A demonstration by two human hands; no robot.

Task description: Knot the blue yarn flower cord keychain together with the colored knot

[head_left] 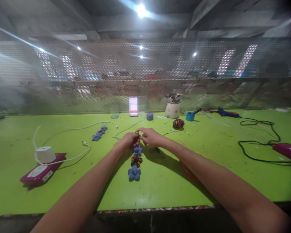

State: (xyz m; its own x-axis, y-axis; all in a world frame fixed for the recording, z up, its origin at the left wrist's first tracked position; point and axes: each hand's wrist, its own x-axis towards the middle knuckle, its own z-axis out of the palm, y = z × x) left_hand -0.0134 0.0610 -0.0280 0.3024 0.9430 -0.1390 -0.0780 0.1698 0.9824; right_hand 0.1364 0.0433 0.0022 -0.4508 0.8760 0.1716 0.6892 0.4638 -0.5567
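Note:
My left hand (130, 139) is closed in a pinch at the top end of a strand of crocheted flowers (134, 173), which runs from the fingers toward me over the green table. Blue flowers lie above and below a dark, orange-flecked one in this strand. Fingertips of my right hand (150, 137) meet the left ones, closed around something too small to make out. Blue yarn trails behind the left hand to a small blue ball of yarn (149, 116). A dark ball of orange-striped yarn (178, 124) sits beyond my right wrist, a thin thread leading from it toward the hands.
Another crocheted flower strand (99, 133) lies at left, near a white cable and a purple power strip (43, 170) with a white adapter (45, 154). Farther back stand a phone (133, 106), a jug (172, 108), a blue tape roll (190, 116) and a glue gun (228, 113).

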